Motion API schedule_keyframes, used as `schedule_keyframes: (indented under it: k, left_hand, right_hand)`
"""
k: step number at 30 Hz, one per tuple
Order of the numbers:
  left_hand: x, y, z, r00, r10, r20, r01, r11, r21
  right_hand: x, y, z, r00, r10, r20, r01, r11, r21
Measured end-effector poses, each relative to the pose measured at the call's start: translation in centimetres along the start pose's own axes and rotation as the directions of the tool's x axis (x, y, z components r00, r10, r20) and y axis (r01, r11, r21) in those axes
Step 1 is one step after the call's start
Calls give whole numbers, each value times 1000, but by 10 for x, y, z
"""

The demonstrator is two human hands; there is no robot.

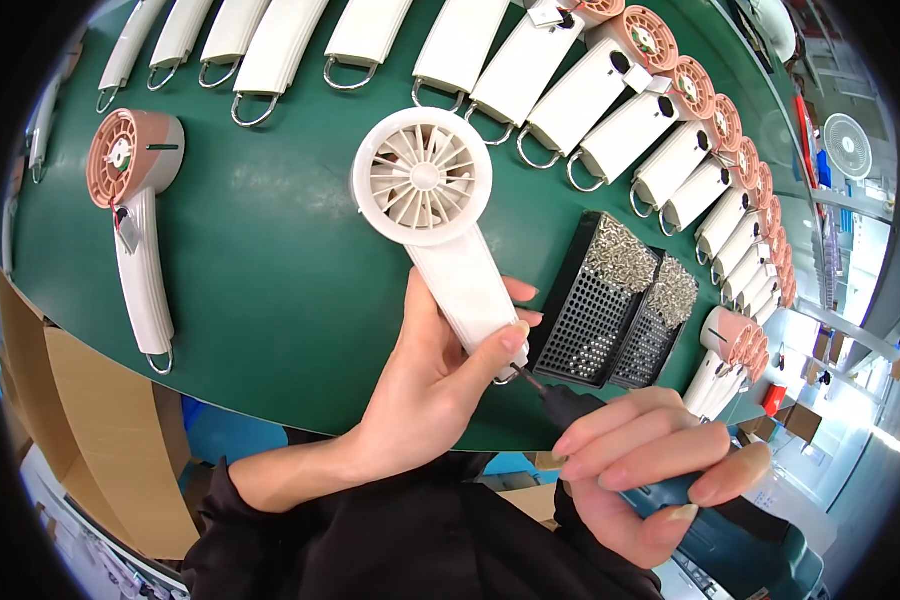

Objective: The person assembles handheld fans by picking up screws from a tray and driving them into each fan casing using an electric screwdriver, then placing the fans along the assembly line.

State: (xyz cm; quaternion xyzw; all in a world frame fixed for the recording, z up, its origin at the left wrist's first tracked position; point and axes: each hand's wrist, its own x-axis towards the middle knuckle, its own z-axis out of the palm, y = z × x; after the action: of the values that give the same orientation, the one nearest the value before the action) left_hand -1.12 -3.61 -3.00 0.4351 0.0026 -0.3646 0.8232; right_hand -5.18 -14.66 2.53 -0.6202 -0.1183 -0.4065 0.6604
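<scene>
My left hand [432, 375] is wrapped round the white handle of a handheld fan [467, 282], whose round slatted head points away from me. The thumb presses near the handle's lower end, where a metal loop partly shows. In my right hand [660, 470] is a dark teal electric screwdriver [735, 545], gripped with curled fingers. Its thin bit reaches the bottom end of the fan handle; the exact contact point is hidden by the thumb. Just right of the fan lie two black screw trays [582, 320] with rows of holes and heaps of small silver screws [622, 255].
A half-built fan with a pink head [135, 160] and exposed wires lies at left on the green table [260, 260]. Several white handles with metal loops [280, 50] line the far edge, those at right with pink heads [692, 88]. A cardboard box [95, 440] stands below the table's left edge.
</scene>
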Motion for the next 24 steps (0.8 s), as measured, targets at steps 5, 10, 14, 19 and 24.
schedule_keyframes:
  k: [5,10,14,19,24]
  left_hand:
    - [-1,0,-2,999,23,-29,-24,1000,-4]
    - [-7,2,-2,997,67,-23,-65,994,83]
    - [-29,22,-18,986,165,-30,-141,913,383]
    - [-45,41,-46,911,380,159,-266,249,931]
    - [-49,44,-49,856,442,269,-316,35,948]
  right_hand:
    - [-1,2,0,981,-106,160,100,994,45]
    - [4,-32,-15,985,-166,-48,167,986,18]
    - [6,-25,-43,988,119,-101,-134,979,-152]
    - [1,-18,-51,964,177,-197,-207,967,-146]
    - [1,-16,-55,956,214,-200,-248,954,-167]
